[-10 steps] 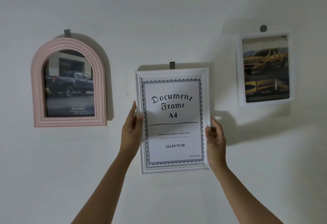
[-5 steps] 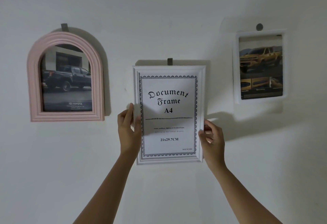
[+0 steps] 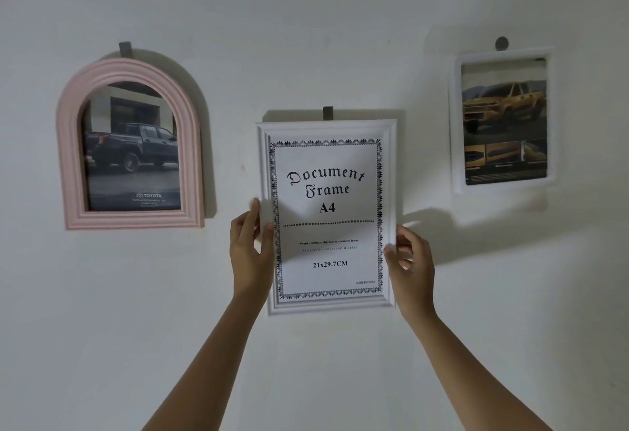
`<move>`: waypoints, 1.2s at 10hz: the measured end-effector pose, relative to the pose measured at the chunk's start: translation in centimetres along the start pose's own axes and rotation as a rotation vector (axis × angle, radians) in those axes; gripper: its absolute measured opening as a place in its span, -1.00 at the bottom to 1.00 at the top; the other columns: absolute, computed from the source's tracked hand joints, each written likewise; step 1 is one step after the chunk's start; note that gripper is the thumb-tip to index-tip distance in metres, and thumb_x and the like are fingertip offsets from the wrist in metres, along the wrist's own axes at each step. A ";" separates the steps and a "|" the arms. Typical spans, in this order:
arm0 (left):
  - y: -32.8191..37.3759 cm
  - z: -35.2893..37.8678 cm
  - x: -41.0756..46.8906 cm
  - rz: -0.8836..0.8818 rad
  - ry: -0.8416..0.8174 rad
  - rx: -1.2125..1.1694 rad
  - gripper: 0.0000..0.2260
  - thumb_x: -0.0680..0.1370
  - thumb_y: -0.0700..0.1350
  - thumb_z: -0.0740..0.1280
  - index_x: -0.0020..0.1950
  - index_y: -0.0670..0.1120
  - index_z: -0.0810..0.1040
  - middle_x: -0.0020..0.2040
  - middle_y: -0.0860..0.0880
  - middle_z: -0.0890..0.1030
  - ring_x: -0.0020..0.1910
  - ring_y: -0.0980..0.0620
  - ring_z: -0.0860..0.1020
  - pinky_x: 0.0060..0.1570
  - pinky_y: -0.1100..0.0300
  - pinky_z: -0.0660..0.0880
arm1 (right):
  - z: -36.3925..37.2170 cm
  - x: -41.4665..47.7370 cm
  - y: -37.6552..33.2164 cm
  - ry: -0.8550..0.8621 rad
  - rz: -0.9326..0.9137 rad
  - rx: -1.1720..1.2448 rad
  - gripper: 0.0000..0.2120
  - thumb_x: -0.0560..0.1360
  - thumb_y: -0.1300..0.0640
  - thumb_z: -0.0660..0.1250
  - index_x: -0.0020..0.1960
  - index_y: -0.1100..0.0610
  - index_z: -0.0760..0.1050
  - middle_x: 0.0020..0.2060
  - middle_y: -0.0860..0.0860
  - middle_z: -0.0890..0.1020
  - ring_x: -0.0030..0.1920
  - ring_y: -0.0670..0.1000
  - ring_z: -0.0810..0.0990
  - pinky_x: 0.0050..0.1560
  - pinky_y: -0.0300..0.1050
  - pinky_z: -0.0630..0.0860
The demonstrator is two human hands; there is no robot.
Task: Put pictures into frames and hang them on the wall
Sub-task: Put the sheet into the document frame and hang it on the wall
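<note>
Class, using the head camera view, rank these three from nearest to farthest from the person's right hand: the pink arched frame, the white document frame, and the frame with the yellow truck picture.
1. White document frame: centre, its right edge in the right hand.
2. Yellow truck frame: up and to the right.
3. Pink arched frame: far left, beyond the left hand.

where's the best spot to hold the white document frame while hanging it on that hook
Hold the white document frame by its two long side rails, low down, one grip from each side, as the left hand and right hand do now. It stands tall and flat against the wall, so this leaves the top edge free under the grey hook.
</note>
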State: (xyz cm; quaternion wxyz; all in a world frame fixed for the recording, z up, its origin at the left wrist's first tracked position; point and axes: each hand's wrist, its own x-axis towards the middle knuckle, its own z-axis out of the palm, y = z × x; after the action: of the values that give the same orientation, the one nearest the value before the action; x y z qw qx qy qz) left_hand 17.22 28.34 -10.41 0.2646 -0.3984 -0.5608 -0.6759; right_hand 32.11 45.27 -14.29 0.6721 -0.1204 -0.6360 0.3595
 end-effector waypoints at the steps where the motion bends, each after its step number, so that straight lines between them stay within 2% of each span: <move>1: 0.0 0.0 0.0 -0.004 -0.003 0.003 -0.60 0.59 -0.12 0.23 0.43 -0.03 0.31 0.09 0.03 0.40 0.00 0.19 0.46 0.13 0.23 0.39 | -0.1 0.0 0.0 0.001 -0.004 0.005 -0.71 0.45 0.37 0.32 0.12 0.13 0.49 -0.03 0.05 0.46 -0.09 -0.03 0.53 -0.14 -0.47 0.46; 3: -0.1 0.1 -0.1 0.001 -0.009 0.017 -0.59 0.59 -0.14 0.23 0.44 -0.05 0.30 0.09 0.03 0.40 -0.01 0.22 0.46 0.12 0.25 0.37 | -0.2 0.1 0.1 0.003 -0.001 -0.005 -0.70 0.45 0.38 0.31 0.12 0.12 0.49 -0.07 -0.02 0.45 -0.08 -0.07 0.53 -0.12 -0.45 0.47; 5: -0.2 -0.1 0.0 0.003 -0.021 0.034 -0.60 0.59 -0.15 0.24 0.43 -0.05 0.31 0.10 0.03 0.40 -0.02 0.25 0.47 0.10 0.31 0.38 | -0.1 0.2 -0.1 0.017 0.005 -0.016 -0.72 0.44 0.39 0.31 0.12 0.17 0.50 -0.03 0.05 0.46 -0.10 -0.08 0.53 -0.16 -0.49 0.44; 8: 0.1 -0.5 0.1 0.002 -0.059 0.026 -0.60 0.59 -0.15 0.23 0.43 -0.07 0.30 0.16 0.03 0.40 0.05 0.30 0.46 0.03 0.55 0.37 | 0.0 0.0 -0.2 0.022 0.033 -0.030 -0.71 0.45 0.39 0.31 0.12 0.15 0.49 -0.03 0.03 0.46 -0.10 0.00 0.51 -0.14 -0.51 0.42; 9: 0.3 -0.5 0.1 -0.004 -0.069 0.031 -0.59 0.59 -0.15 0.23 0.43 -0.06 0.29 0.16 0.04 0.39 0.05 0.27 0.46 0.03 0.48 0.38 | 0.0 -0.1 -0.2 0.021 0.041 -0.042 -0.70 0.44 0.39 0.31 0.12 0.13 0.48 -0.03 0.03 0.46 -0.10 0.02 0.51 -0.14 -0.49 0.42; 10: 0.5 -0.7 0.0 -0.013 -0.089 0.032 -0.60 0.58 -0.15 0.23 0.43 -0.05 0.29 0.17 0.02 0.40 0.07 0.15 0.48 0.12 0.29 0.40 | -0.1 -0.1 -0.4 0.021 0.052 -0.061 -0.70 0.44 0.38 0.31 0.10 0.11 0.48 -0.04 0.02 0.46 -0.08 0.03 0.51 -0.11 -0.35 0.42; 11: 0.6 -0.8 0.0 -0.024 -0.101 0.038 -0.59 0.59 -0.16 0.23 0.43 -0.03 0.29 0.16 0.02 0.40 0.10 0.08 0.48 0.17 0.19 0.42 | -0.2 -0.2 -0.5 0.019 0.055 -0.070 -0.70 0.44 0.39 0.31 0.11 0.13 0.49 -0.05 0.03 0.46 -0.08 0.03 0.50 -0.06 -0.21 0.44; 12: 0.7 -0.9 -0.3 -0.042 -0.115 0.033 -0.59 0.59 -0.12 0.22 0.44 -0.01 0.28 0.17 0.04 0.40 0.11 0.10 0.48 0.19 0.14 0.44 | -0.4 -0.2 -0.7 0.018 0.061 -0.076 -0.70 0.44 0.38 0.31 0.12 0.14 0.49 -0.04 0.04 0.46 -0.09 0.01 0.50 -0.06 -0.20 0.45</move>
State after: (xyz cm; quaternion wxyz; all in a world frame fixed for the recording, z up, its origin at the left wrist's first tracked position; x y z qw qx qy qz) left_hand 17.70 27.23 -10.31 0.2239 -0.4204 -0.5945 -0.6479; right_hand 32.72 44.76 -14.11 0.6616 -0.1682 -0.6391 0.3542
